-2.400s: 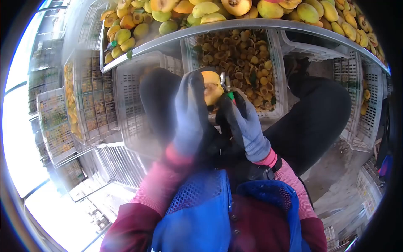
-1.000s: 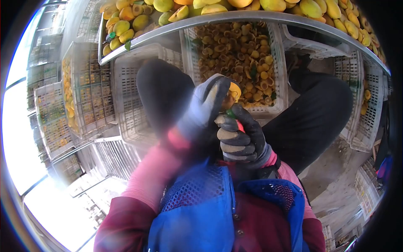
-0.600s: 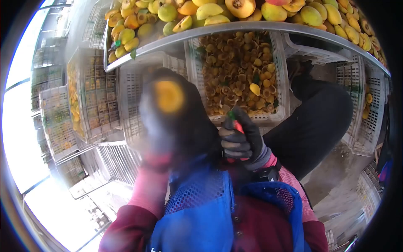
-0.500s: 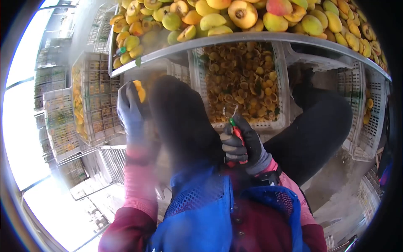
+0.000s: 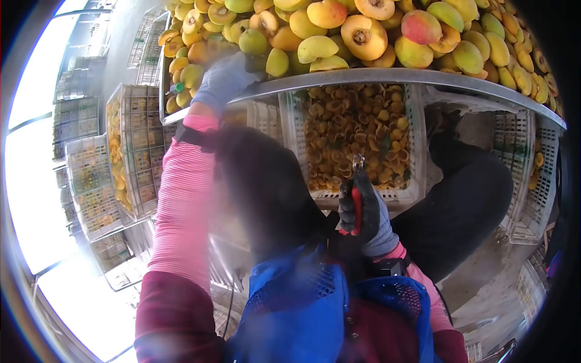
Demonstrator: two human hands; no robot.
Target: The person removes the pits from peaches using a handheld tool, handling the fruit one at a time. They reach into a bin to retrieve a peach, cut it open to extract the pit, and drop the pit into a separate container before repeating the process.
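Note:
My left hand (image 5: 227,78), in a grey glove, reaches over the metal rim (image 5: 339,76) of the tray onto the peaches at its left end. It is blurred and its fingertips are partly lost among the fruit, so whether it holds one does not show. Yellow-green peaches (image 5: 318,48), some whole and some halved, fill the tray; one cut half (image 5: 363,37) faces up with its red-brown centre showing. Closed round red-handled pliers (image 5: 357,209), my right hand (image 5: 366,212) wears a dark-palmed glove. The metal jaws point up, in front of the crate below the tray.
Under the tray, between my knees, a white plastic crate (image 5: 415,151) holds many brownish-orange fruit pieces (image 5: 345,130). Stacked crates (image 5: 142,145) with fruit stand at the left. More white crates (image 5: 538,181) stand at the right. A green-capped object (image 5: 177,88) lies at the tray's left end.
My left hand has moved up from beside my knee, where orange fruit pieces showed in it, onto the tray. My right hand has turned the pliers more upright, and their jaws have come closer together.

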